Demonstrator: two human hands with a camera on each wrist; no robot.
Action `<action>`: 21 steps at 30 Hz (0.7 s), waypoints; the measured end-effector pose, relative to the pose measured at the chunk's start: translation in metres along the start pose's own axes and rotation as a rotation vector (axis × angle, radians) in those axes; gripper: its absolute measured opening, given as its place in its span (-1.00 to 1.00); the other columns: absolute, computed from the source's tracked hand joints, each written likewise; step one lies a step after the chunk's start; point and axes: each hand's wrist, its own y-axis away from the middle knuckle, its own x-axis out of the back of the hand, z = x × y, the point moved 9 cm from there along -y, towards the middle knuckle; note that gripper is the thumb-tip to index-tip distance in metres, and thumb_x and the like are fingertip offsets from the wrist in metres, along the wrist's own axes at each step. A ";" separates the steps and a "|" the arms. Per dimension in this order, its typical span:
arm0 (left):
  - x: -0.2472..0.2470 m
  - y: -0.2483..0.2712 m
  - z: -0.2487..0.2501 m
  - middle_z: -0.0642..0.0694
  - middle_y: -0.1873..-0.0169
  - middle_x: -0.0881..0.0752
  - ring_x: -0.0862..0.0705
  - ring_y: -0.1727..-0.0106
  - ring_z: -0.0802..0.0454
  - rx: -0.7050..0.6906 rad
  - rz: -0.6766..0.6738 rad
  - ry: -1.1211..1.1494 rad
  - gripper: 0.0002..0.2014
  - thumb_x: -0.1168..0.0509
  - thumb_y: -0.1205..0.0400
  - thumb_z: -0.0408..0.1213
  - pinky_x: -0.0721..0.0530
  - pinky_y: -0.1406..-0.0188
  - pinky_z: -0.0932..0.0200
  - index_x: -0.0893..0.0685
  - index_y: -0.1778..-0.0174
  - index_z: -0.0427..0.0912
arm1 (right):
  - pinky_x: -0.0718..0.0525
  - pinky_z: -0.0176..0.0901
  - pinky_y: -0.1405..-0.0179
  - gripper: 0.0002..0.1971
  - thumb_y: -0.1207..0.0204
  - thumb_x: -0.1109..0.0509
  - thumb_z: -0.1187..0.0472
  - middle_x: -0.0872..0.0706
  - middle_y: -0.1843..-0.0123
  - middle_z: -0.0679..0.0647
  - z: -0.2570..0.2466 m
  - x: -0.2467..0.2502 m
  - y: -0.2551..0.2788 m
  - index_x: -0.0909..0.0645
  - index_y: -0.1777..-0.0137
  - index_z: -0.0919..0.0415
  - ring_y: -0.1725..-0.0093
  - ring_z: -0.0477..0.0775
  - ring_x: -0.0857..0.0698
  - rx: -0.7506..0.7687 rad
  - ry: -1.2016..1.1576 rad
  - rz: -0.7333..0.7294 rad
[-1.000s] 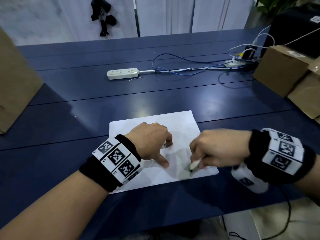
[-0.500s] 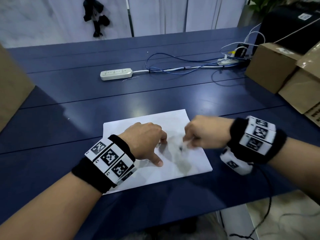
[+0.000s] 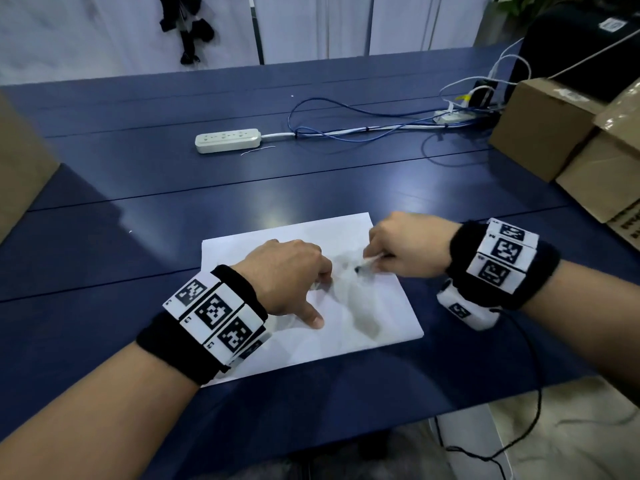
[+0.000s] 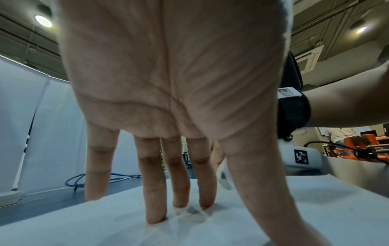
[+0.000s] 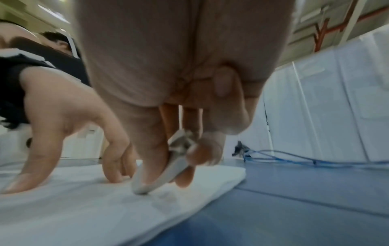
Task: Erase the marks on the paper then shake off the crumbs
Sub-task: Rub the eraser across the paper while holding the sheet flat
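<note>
A white sheet of paper (image 3: 381, 306) lies near the front edge of the dark blue table (image 3: 138, 188). My left hand (image 3: 294, 282) presses straight fingers (image 4: 155, 191) and thumb down on the sheet's middle. My right hand (image 3: 405, 247) pinches a worn white eraser (image 3: 367, 263) between thumb and fingers over the sheet's far right part. In the right wrist view the eraser (image 5: 166, 169) slants down with its tip touching the paper (image 5: 84, 208). Any marks on the sheet are too faint to make out.
A white power strip (image 3: 227, 140) and blue and white cables (image 3: 346, 129) lie farther back. Cardboard boxes (image 3: 568, 140) stand at the right edge, another box (image 3: 20, 168) at the left. The table's front edge runs just below the paper.
My right hand has carried the eraser from the sheet's near right corner to its far right part. The left hand has stayed pressing on the sheet.
</note>
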 end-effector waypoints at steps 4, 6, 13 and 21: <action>-0.001 -0.002 -0.001 0.16 -0.12 -0.59 -0.58 -0.15 0.06 0.007 0.002 -0.006 -0.44 -0.51 -0.37 0.30 -0.50 -0.06 0.08 -0.60 -0.19 0.13 | -0.56 -0.15 0.12 -0.71 -0.57 -0.23 -0.12 -0.69 0.00 -0.07 -0.028 -0.007 0.021 -0.71 -0.05 -0.04 -0.02 0.10 -0.66 0.122 0.012 -0.051; -0.002 -0.002 -0.002 0.16 -0.11 -0.59 -0.59 -0.13 0.07 0.008 0.006 -0.006 -0.47 -0.51 -0.37 0.30 -0.47 -0.01 0.09 -0.60 -0.14 0.13 | -0.56 -0.14 0.10 -0.79 -0.58 -0.33 0.02 -0.67 -0.01 -0.10 -0.049 -0.017 0.039 -0.72 -0.12 -0.04 -0.01 0.00 -0.63 0.229 -0.085 -0.170; -0.001 0.000 0.003 0.15 -0.20 -0.57 -0.59 -0.20 0.04 -0.020 0.009 -0.006 -0.39 -0.49 -0.42 0.26 -0.48 -0.04 0.07 -0.53 -0.38 0.23 | -0.74 0.14 0.14 -0.41 -0.27 0.07 -0.34 -0.70 0.19 0.04 -0.001 0.000 0.005 -0.67 0.13 0.00 0.12 0.25 -0.69 -0.002 0.024 0.018; -0.001 -0.001 0.003 0.15 -0.19 -0.55 -0.57 -0.23 0.06 -0.016 -0.003 0.006 -0.39 -0.50 -0.42 0.26 -0.46 -0.07 0.07 -0.54 -0.38 0.24 | -0.60 -0.10 0.03 -0.78 -0.56 -0.36 0.00 -0.69 0.03 -0.07 -0.037 -0.014 0.030 -0.75 -0.12 -0.02 0.04 0.01 -0.62 0.171 -0.159 -0.162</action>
